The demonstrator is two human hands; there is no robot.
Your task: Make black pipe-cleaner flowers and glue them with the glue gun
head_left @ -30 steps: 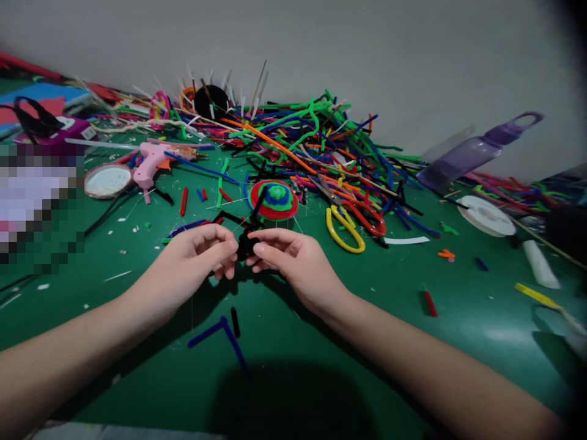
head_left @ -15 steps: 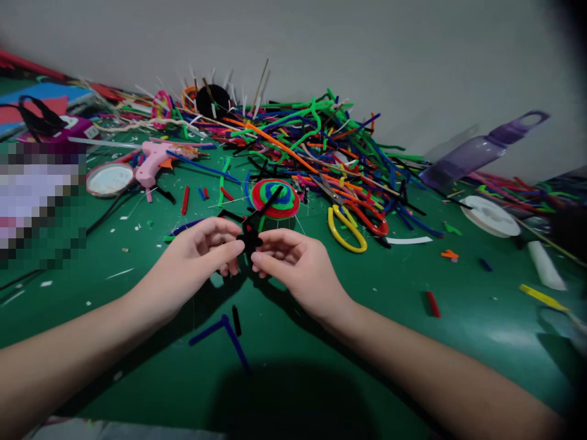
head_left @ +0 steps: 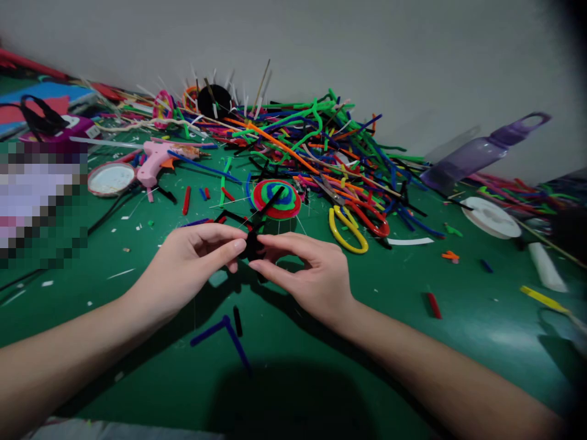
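Between my two hands is a small black pipe cleaner piece (head_left: 252,244), bent into a compact shape with a strip sticking up from it. My left hand (head_left: 195,256) pinches its left side between thumb and forefinger. From the other side, my right hand (head_left: 309,263) grips it with thumb and fingertips. Its exact form is partly hidden by my fingers. Just beyond lies a round coil of red, green and blue pipe cleaner (head_left: 288,205). A bent blue pipe cleaner (head_left: 226,321) and a short black piece (head_left: 237,321) rest on the green table (head_left: 358,385) below my hands.
A pink glue gun (head_left: 153,164) lies at left by a white round lid (head_left: 112,179). Scissors (head_left: 348,229) with yellow and red handles lie to the right. Behind is a heap of pipe cleaners (head_left: 298,134). A purple bottle (head_left: 477,153) and a white spool (head_left: 490,217) sit farther right.
The black piece is turned and sits slightly lower. My right hand's fingers have straightened and re-gripped it, while my left hand has stayed nearly in place.
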